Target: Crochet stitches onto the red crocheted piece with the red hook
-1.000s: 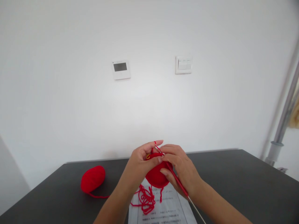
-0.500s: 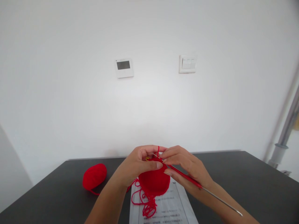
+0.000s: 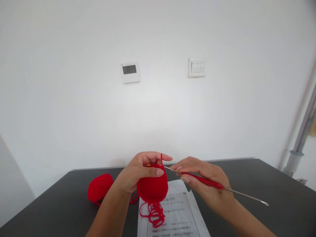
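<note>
- My left grip [image 3: 134,171]: thumb and fingers pinched on red yarn piece [image 3: 153,189].
- My right grip [image 3: 209,172]: closed round hook [image 3: 213,183], long axis slanting up-left, tip at piece's upper-right edge.

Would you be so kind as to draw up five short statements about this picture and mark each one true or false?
1. The left hand holds the red yarn piece. True.
2. The red-handled metal tool is held in the left hand. False: the right hand holds it.
3. A strand of red yarn passes over a finger of the left hand. True.
4. The yarn ball lies on the printed sheet. False: it lies on the dark table, left of the sheet.
5. The dark-screened wall panel is right of the switch plate. False: it is to its left.
</note>
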Available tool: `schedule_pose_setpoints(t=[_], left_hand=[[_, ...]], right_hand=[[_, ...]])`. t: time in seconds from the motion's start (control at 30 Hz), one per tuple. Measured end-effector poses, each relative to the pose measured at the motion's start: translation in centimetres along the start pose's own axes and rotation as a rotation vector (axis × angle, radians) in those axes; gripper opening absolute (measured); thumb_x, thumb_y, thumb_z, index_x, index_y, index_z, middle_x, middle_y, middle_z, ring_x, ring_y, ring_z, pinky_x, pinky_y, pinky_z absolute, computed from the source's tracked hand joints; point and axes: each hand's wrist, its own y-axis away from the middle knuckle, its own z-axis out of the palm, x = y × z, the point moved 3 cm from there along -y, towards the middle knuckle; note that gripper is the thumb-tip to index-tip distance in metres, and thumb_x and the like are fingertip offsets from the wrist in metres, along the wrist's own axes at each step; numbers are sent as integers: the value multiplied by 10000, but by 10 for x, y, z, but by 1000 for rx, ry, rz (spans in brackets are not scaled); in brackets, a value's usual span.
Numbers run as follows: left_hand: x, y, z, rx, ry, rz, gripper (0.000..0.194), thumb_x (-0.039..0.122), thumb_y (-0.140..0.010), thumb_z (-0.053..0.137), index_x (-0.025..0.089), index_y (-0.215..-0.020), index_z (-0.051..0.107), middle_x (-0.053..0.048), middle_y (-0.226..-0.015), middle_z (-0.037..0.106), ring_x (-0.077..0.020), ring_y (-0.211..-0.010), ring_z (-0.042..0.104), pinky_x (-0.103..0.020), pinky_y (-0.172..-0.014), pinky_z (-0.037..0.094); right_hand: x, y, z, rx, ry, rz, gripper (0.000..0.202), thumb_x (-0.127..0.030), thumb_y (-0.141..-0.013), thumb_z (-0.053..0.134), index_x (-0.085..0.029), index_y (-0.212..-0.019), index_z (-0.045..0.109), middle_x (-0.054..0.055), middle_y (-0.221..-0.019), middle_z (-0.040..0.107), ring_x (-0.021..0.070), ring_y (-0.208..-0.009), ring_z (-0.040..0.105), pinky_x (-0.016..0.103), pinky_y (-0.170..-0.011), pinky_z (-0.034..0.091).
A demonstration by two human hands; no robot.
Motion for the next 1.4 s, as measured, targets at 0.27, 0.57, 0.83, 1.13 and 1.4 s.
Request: schedule_pose_setpoints(t=[0.27, 0.57, 0.83, 1.13, 1.4], left_hand=[[-5, -3, -7, -109, 18, -19, 396, 259, -547, 855, 147, -917, 772, -22, -616, 653, -105, -509, 522, -225, -497, 327], [-10, -4, -4, -151, 102, -40, 385, 267, -515, 848, 130, -866, 772, -34, -581, 661, -123, -501, 531, -249, -528, 337], [-11, -2, -4, -138, 64, -73, 349, 251, -488, 865, 136, -808, 786, -26, -571, 648, -117, -495, 511, -243, -509, 333], [-5, 0, 0, -105, -16, -86, 252, 242, -486, 872, 138, -687, 762, -15, -560, 669, -82, -446, 510, -204, -457, 329], [2, 4, 9, -1, -94, -3, 205, 234, -576, 838, 147, -614, 656, 31, -536, 619, -59, -452, 477, -174, -440, 315]], right_hand=[[-2, -1, 0, -38, -100, 13, 111, -174, -887, 639, -216, -954, 716, 71, -873, 770, 204, -836, 734, 324, -721, 618], [-16, -8, -5, -201, 79, -210, 136, -162, -929, 573, -174, -1029, 664, 109, -931, 754, 185, -884, 722, 304, -767, 612], [-14, -9, -8, -188, -73, -95, 119, -157, -909, 600, -183, -983, 690, 91, -864, 751, 185, -830, 725, 300, -688, 617], [-1, -1, -4, -81, -428, 205, 104, -144, -855, 681, -214, -903, 740, 43, -826, 767, 169, -825, 733, 275, -720, 609], [13, 1, 12, 152, -725, 448, 110, -271, -838, 715, -167, -803, 728, 55, -777, 783, 137, -671, 740, 210, -634, 618]])
